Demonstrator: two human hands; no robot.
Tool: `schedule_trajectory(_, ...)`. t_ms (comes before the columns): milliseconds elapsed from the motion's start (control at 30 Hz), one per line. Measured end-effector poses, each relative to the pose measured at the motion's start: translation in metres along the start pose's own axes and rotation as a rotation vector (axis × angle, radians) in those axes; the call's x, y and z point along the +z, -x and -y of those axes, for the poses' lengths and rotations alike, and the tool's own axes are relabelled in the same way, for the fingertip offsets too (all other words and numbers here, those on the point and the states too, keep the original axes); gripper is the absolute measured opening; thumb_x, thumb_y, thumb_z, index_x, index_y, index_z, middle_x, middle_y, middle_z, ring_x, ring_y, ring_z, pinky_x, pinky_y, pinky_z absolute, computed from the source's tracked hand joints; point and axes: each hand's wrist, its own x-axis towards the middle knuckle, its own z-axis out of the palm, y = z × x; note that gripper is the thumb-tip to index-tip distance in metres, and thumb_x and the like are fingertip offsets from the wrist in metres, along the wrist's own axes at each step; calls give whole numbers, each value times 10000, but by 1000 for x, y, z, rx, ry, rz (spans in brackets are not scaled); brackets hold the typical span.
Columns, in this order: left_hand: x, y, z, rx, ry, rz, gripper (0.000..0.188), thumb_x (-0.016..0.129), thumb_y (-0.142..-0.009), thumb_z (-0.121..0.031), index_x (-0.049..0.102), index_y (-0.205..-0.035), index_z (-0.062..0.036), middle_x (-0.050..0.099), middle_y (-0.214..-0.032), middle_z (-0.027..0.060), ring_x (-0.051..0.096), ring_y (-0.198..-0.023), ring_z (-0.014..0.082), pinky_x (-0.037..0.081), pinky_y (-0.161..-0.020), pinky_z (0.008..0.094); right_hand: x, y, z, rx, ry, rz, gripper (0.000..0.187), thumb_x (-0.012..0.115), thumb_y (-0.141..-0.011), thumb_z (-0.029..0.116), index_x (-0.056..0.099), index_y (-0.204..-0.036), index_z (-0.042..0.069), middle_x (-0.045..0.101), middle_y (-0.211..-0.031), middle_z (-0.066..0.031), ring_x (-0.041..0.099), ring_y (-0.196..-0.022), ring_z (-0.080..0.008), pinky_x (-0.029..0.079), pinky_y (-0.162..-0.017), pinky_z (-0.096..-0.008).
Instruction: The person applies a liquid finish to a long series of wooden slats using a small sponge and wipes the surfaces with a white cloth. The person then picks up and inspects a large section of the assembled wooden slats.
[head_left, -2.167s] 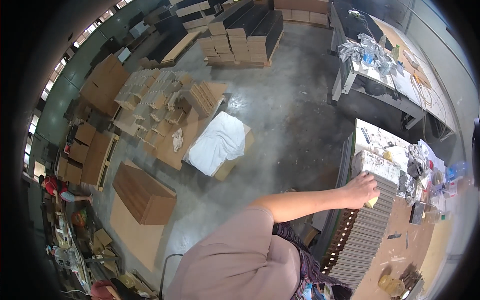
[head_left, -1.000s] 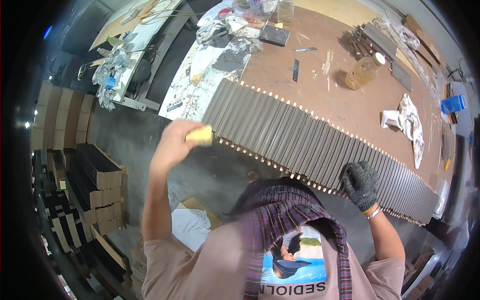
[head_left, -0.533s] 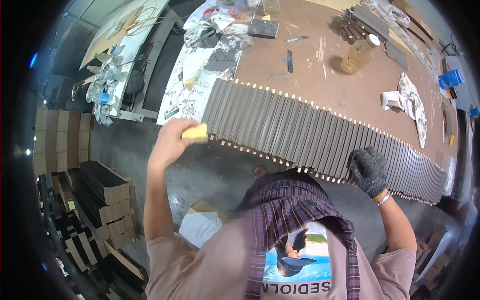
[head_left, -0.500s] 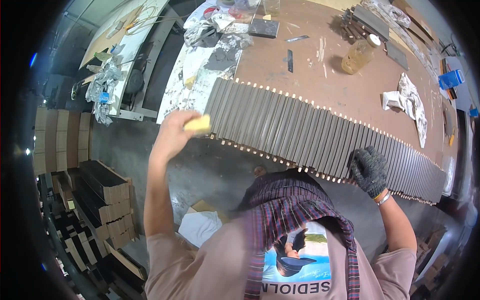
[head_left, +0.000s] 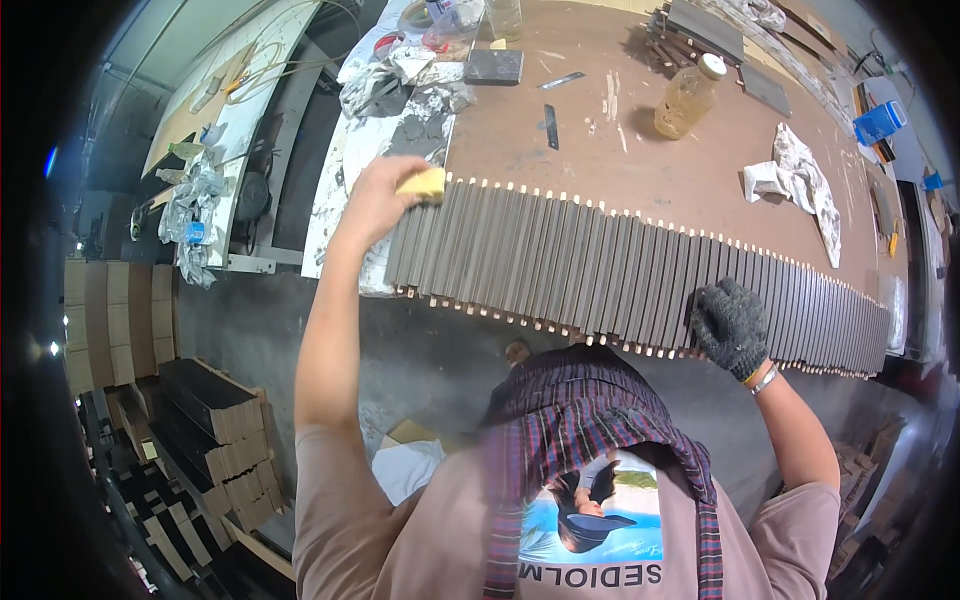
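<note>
Head view: pinching a sponge (head_left: 423, 185) in the left hand (head_left: 388, 195) at the slats (head_left: 620, 265).
Gripped by the fingers at the far left corner of the row, well apart from the right hand (head_left: 730, 325). Resting that one, gloved and with bent fingers, on the near side of the slats, right of the middle; cannot tell whether gripping. Beyond, on the brown surface (head_left: 500, 125): a jar (head_left: 688, 99) and a rag (head_left: 798, 180).

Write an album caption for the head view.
Row of gray slats: gloved right hand on top, bare left hand holding a yellow block near one end.
</note>
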Motion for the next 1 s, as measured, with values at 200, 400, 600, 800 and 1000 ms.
schedule_trajectory(200, 11, -25, 9, -36, 97, -131, 469, 777, -779, 7, 703, -1241, -34, 735, -1179, 170, 679, -1101, 356, 528, -985, 412, -1, -2, 1, 0, -66, -28, 192, 739, -804, 188, 689, -967, 102, 613, -866, -130, 628, -787, -361, 493, -718, -479)
schedule_trajectory(400, -4, 52, -9, -56, 32, 58, 468, 770, -779, -6, 710, -1242, -38, 726, -1214, 150, 649, -1145, 344, 502, -1028, 417, 0, -2, 1, -15, -37, -5, 200, 743, -804, 203, 694, -972, 106, 614, -860, -127, 631, -784, -353, 494, -716, -479)
schedule_trajectory(600, -46, 130, -32, -177, -7, 355, 483, 793, -747, -13, 724, -1224, -46, 732, -1193, 131, 643, -1129, 328, 495, -1025, 414, 2, 0, 0, -3, -38, -17, 214, 736, -803, 205, 691, -987, 105, 618, -877, -128, 634, -797, -353, 492, -716, -480)
schedule_trajectory(800, -19, 47, -50, -24, 82, 104, 387, 749, -786, -87, 729, -1168, -29, 741, -1106, 172, 672, -1072, 352, 519, -958, 423, -1, 0, 2, -16, -38, -36, 205, 731, -797, 186, 690, -979, 101, 627, -891, -134, 634, -804, -358, 495, -723, -481)
schedule_trajectory(1000, 26, 24, -37, 35, -20, 47, 387, 778, -777, -38, 716, -1158, -38, 728, -1068, 156, 664, -1056, 338, 518, -950, 406, 0, -1, 4, -21, -58, -37, 180, 727, -807, 170, 697, -974, 109, 631, -889, -130, 634, -800, -354, 502, -728, -478)
